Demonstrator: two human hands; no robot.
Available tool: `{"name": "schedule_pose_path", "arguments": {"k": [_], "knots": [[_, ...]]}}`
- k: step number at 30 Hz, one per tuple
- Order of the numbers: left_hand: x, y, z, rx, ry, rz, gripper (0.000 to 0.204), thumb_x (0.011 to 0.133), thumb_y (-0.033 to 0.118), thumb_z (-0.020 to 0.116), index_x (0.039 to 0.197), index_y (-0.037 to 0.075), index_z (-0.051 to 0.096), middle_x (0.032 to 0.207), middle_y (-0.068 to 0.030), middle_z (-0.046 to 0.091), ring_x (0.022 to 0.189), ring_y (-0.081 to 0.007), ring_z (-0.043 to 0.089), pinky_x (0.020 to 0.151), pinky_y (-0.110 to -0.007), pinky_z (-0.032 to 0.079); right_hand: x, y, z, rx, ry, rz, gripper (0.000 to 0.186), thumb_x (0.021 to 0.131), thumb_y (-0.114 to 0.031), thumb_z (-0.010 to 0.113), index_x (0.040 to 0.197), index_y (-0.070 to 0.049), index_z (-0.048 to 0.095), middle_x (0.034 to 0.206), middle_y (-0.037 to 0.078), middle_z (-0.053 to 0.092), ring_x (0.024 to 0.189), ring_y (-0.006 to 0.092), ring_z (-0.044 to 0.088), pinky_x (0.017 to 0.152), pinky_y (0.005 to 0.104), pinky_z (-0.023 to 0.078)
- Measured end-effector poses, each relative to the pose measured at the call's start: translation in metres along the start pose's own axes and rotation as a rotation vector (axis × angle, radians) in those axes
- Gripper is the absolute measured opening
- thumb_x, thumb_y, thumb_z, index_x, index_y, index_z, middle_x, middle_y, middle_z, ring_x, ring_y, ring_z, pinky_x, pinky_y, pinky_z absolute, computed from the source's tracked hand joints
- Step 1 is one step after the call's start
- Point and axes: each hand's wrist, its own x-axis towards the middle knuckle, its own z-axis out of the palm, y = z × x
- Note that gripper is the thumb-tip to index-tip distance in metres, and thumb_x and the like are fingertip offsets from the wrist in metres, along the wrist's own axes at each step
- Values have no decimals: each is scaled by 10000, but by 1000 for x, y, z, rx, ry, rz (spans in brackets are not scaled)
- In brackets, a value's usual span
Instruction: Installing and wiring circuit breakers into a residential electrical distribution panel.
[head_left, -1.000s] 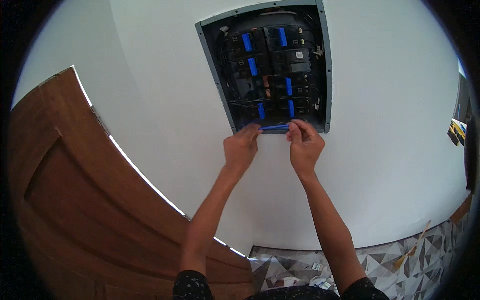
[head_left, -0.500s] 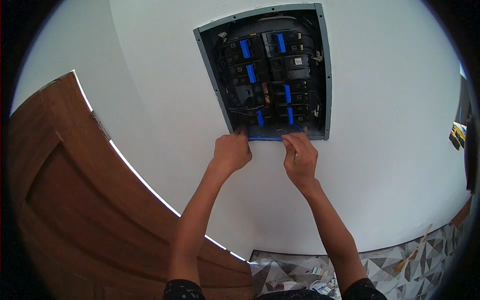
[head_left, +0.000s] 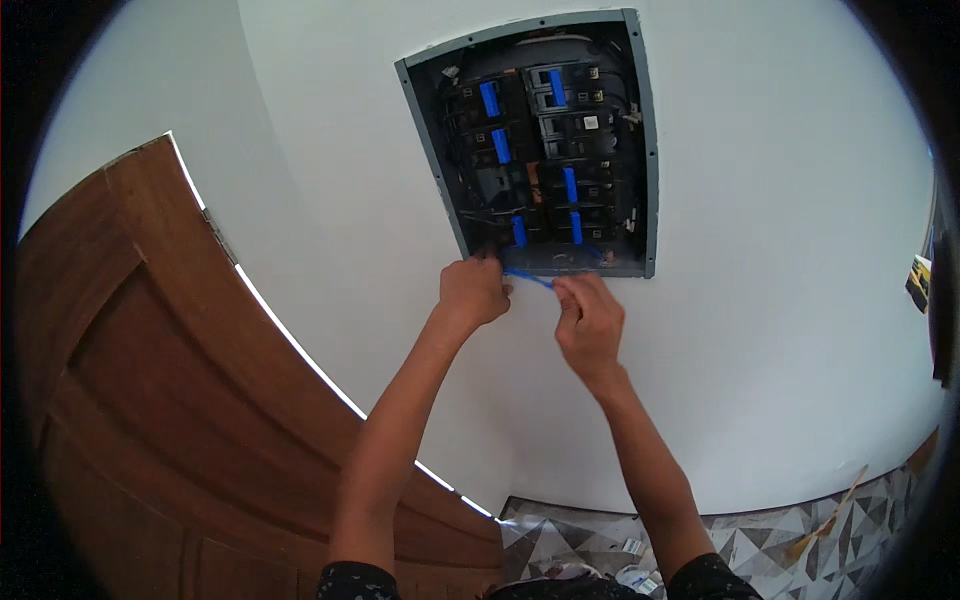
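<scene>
A grey-framed electrical panel box [head_left: 651, 150] is set into the white wall, with rows of black circuit breakers [head_left: 572, 128] and several blue switch levers inside. A thin blue wire [head_left: 530, 277] runs between my hands along the box's lower edge. My left hand [head_left: 474, 292] is closed at the lower left corner, its fingertips partly lost in the dark interior, gripping the wire's left part. Just below the bottom edge, my right hand [head_left: 590, 318] pinches the wire between thumb and fingers. Another stretch of blue wire shows behind the right hand, inside the box.
A brown wooden door [head_left: 130, 350] stands to the left, with a bright gap along its hinge edge. Below lies a floor of grey and white triangle-patterned tiles [head_left: 750, 545] with a broom [head_left: 825, 525] and some small litter. A yellow and black item [head_left: 918, 283] is at the far right.
My right hand has moved slightly down and left, away from the box's bottom edge, drawing the blue wire with it. The wire now slants downward toward that hand. My left hand stays at the corner.
</scene>
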Motion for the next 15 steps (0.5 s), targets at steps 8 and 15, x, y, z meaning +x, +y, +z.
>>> {"name": "schedule_pose_path", "arguments": {"k": [8,15], "knots": [[-6,-28,4,-142,106,197,327,784,264,704,1043,73,646,926,-163,691,793,-352,673,686,-439,539,32,-10,-32,110,-357,-251,259,867,-194,583,975,26,665,1073,174,651,1030,342,584,917,425,460],[-23,-43,28,51,361,252,168,874,209,613,1014,118,597,1050,-85,688,609,-276,671,496,-375,510,57,-4,-18,-338,-952,-304,549,840,-420,568,1067,77,621,1231,252,562,1174,364,516,1038,467,367]]}}
